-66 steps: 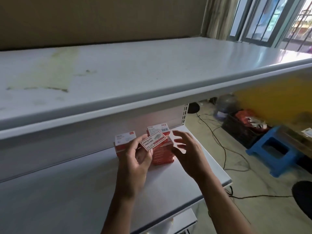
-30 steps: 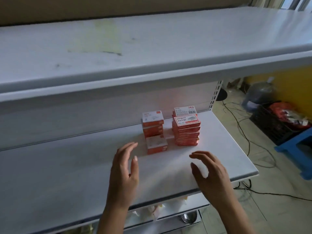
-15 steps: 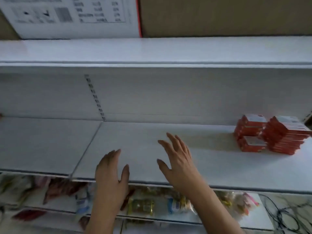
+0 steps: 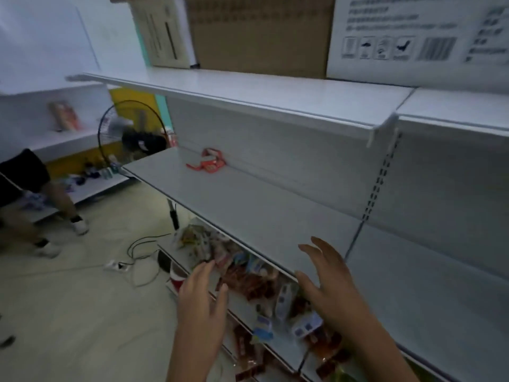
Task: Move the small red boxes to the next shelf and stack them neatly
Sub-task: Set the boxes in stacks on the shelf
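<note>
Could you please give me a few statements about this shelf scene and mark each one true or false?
1. Both hands are empty. True: the left hand and right hand have spread fingers and hold nothing.
2. A stack of red boxes stands by the right hand. False: the shelf there is bare.
3. Red items lie at the shelf's far end. True.
4. The lower shelf holds nothing. False: packaged goods fill it.

dim, bluish indoor light; motion blur throughout; wide-angle bending at edges; soft shadow under shelves
</note>
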`<state>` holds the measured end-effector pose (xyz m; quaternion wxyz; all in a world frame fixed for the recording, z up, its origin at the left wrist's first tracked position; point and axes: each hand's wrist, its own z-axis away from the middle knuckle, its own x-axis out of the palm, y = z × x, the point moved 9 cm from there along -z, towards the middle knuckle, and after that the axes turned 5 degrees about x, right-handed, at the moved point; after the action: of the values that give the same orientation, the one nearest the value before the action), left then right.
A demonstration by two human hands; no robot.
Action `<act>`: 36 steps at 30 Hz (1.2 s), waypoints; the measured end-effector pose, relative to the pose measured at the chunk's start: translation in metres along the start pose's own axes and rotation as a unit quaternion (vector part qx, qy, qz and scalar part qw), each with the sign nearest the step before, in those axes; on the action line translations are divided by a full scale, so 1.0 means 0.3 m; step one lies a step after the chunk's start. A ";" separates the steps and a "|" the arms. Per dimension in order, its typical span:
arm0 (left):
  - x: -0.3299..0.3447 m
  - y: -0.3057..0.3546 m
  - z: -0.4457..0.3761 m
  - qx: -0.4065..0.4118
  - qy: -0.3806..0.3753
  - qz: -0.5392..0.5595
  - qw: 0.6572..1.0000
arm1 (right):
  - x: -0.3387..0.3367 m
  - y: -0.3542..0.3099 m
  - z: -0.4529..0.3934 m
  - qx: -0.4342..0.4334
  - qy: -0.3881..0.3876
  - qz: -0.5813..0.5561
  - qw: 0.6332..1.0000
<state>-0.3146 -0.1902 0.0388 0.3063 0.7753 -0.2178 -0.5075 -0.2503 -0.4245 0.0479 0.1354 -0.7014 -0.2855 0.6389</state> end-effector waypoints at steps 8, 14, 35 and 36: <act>-0.115 -0.294 -0.386 0.003 0.003 0.020 1.000 | 0.332 -0.175 -0.454 0.014 -0.045 -0.068 0.997; -0.179 -0.479 -0.719 0.015 -0.025 0.012 0.999 | 0.512 -0.307 -0.798 0.051 -0.056 -0.132 0.988; 0.331 -0.803 -1.854 0.199 -0.259 -0.044 0.944 | 0.845 -0.386 -1.593 0.249 0.136 0.022 0.959; 0.344 -0.808 -1.866 0.205 -0.259 -0.044 0.943 | 0.841 -0.387 -1.588 0.253 0.159 0.029 0.954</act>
<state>0.2475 0.0588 -0.0310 0.0509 0.6719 -0.3545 -0.6483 0.1925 -0.1036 -0.0244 0.3334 -0.7444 -0.0690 0.5744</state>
